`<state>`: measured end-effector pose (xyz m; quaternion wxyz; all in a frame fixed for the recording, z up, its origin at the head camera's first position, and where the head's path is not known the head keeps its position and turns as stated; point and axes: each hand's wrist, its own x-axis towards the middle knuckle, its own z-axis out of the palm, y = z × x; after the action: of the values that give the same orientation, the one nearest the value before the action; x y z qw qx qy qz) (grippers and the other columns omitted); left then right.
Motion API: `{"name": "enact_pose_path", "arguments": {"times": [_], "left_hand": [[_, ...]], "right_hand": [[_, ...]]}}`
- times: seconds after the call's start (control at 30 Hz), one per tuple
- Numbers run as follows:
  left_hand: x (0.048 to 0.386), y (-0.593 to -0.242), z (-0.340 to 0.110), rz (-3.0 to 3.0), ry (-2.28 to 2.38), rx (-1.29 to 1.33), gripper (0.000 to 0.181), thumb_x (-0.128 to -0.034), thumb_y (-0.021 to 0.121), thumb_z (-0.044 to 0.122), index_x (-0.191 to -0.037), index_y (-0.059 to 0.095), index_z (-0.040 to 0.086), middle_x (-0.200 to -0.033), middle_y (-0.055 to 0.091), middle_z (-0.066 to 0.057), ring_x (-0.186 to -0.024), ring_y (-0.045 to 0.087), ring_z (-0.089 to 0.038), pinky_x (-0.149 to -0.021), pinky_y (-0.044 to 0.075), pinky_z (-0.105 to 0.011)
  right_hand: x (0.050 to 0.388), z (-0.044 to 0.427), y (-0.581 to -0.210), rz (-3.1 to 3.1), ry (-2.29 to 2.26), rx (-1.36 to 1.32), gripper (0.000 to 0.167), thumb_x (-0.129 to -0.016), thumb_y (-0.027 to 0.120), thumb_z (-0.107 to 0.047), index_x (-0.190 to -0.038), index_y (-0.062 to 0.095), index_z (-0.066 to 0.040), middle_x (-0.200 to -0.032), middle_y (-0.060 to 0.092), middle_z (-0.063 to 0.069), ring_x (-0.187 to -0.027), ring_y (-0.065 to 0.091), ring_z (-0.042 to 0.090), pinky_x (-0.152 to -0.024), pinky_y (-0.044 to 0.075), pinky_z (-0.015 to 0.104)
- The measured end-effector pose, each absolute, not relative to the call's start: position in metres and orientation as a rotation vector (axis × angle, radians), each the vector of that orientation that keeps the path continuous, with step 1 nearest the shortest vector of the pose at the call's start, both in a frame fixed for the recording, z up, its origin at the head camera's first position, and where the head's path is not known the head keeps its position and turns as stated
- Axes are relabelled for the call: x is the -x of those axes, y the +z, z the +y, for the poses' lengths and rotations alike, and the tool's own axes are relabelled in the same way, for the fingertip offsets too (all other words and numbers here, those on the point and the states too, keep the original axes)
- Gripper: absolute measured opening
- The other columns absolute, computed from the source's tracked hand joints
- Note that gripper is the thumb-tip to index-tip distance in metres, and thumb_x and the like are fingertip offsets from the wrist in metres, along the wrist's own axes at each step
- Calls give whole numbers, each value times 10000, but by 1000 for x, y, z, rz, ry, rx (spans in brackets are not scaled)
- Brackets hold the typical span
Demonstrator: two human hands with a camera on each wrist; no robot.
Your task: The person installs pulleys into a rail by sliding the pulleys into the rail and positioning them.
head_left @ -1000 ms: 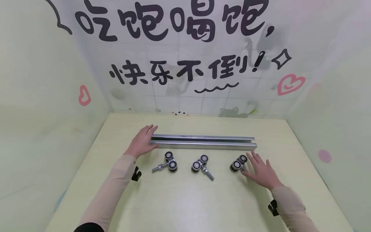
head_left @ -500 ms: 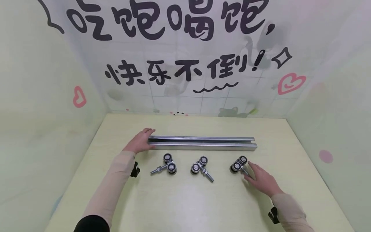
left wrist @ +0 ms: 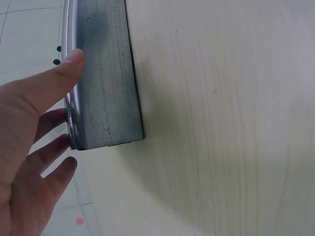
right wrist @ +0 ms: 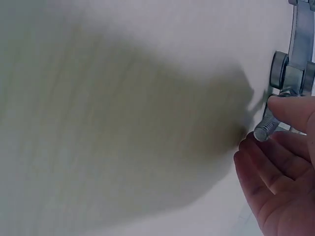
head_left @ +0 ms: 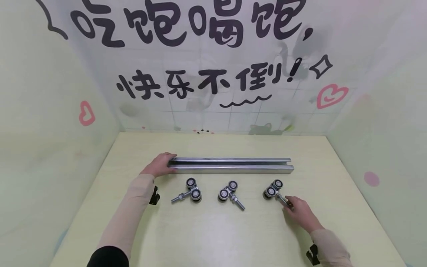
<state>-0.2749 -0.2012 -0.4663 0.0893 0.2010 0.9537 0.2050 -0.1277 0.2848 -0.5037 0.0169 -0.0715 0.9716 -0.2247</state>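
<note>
A metal channel rail [head_left: 230, 170] lies across the table, its slot facing up. At its left end my left hand [head_left: 159, 165] grips it; in the left wrist view the thumb lies on the rail [left wrist: 106, 88] and the fingers of the hand [left wrist: 34, 123] reach round the far edge. My right hand [head_left: 301, 213] pinches the threaded bolt of the right roller hanger [head_left: 274, 189]; in the right wrist view the bolt [right wrist: 266, 129] sits between thumb and fingers of the hand [right wrist: 280, 182]. The hanger's wheels point up.
Two more roller hangers lie in front of the rail: the left one [head_left: 193, 190] with its bolt toward the left, the middle one [head_left: 228, 191] with its bolt toward the front right. A printed backdrop [head_left: 213, 118] stands behind the table [head_left: 207, 233].
My right hand has moved down from beside the right hanger's wheels and now pinches its bolt. My left hand has closed in on the rail's end, which has shifted slightly left.
</note>
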Motion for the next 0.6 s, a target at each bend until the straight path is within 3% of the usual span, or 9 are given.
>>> {"name": "enact_pose_path", "arguments": {"times": [0.4, 0.6], "left_hand": [[277, -472, -201, 2880, 631, -637, 541, -753, 723, 141, -1209, 520, -69, -1155, 534, -253, -1058, 497, -397, -944, 390, -490], [277, -471, -200, 2888, 660, -623, 490, -738, 727, 111, -1165, 556, -61, -1114, 555, -249, -1023, 510, -392, -920, 402, -493]], "right_hand": [[125, 282, -514, 3146, -730, 270, 207, -711, 667, 51, -911, 628, 90, -759, 626, 122, -671, 586, 207, -615, 520, 356], [125, 280, -514, 3186, -711, 237, 199, -696, 676, 48, -889, 632, 67, -757, 626, 120, -667, 584, 219, -623, 514, 384]]}}
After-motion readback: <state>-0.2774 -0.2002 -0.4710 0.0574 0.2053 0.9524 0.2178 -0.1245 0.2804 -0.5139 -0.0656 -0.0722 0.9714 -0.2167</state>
